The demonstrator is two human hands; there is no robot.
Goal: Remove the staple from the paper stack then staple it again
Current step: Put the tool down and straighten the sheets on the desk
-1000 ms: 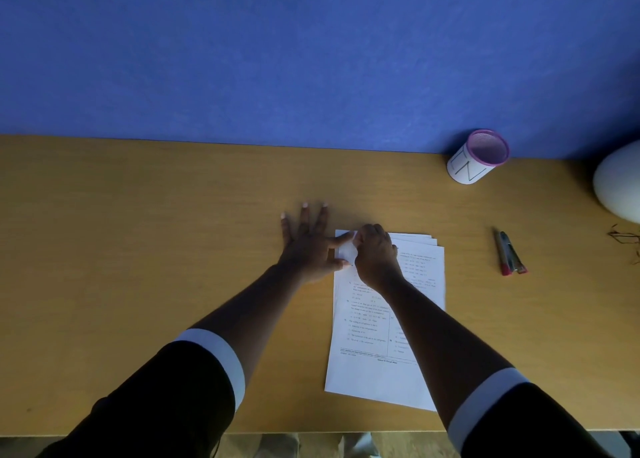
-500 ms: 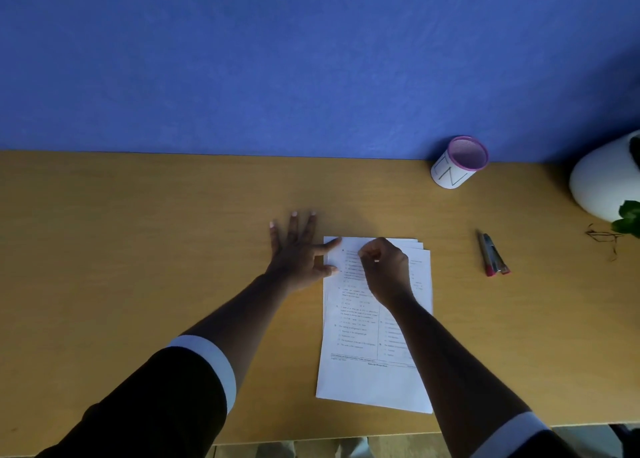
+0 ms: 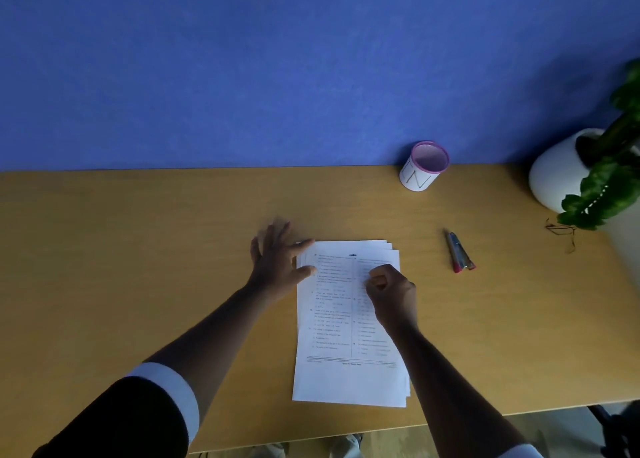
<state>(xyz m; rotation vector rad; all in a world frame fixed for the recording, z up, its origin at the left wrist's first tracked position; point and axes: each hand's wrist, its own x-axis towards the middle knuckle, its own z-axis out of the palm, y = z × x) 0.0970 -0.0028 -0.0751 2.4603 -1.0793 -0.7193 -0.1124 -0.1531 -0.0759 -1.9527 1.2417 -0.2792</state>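
Observation:
A stack of printed white sheets (image 3: 332,322) lies flat on the wooden desk (image 3: 138,267), its sheets slightly fanned at the top corners. My left hand (image 3: 277,257) rests flat at the stack's top left corner, fingers spread, thumb and forefinger on the paper. My right hand (image 3: 389,289) hovers over the upper right part of the stack with its fingers curled together; whether anything small is pinched between them is too small to tell. A small stapler (image 3: 460,252) with red ends lies on the desk to the right of the stack, apart from both hands.
A white cup with a pink rim (image 3: 423,165) stands at the back against the blue wall. A white pot with a green plant (image 3: 568,170) occupies the far right. Thin-framed glasses (image 3: 561,231) lie beside it. The desk's front edge runs just below the stack.
My right hand has pulled away from the stack's top left corner and moved right across the paper. The lifted corner now lies flat. My left hand stayed at the corner.

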